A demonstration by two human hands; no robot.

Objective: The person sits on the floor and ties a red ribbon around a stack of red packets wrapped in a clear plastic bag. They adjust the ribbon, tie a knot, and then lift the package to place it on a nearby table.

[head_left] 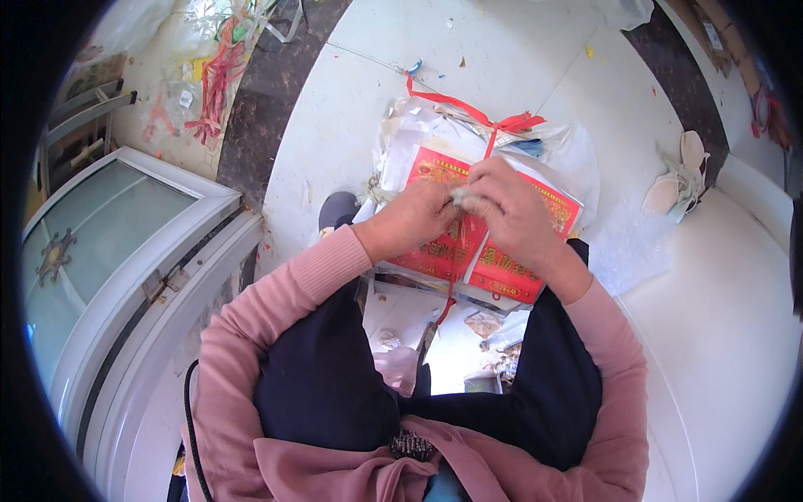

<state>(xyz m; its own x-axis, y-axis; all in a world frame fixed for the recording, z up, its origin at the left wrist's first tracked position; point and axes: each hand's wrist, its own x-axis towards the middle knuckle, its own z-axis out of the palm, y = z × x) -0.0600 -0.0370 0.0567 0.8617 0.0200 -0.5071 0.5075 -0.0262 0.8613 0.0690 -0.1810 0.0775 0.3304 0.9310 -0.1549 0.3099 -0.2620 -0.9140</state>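
Observation:
A tied bundle of papers and plastic sheets lies before me, topped by red printed sheets [558,213] with gold lettering. Red plastic ribbon [461,103] runs over the bundle, its loose end lying at the far side. My left hand [417,216] and my right hand [505,204] meet above the red sheets. Between their fingertips they grip pale cord [461,197], part of it hidden by the fingers. At the bundle's left edge shows a tangle of pale cord [375,191].
A glazed white door panel [119,207] stands on the left. Ribbon strands [216,94] and clear plastic lie beyond the dark floor strip [251,125]. Pale padded cups [674,182] with cloth lie to the right. Below the bundle, between my legs, is a dark metal tool [426,342].

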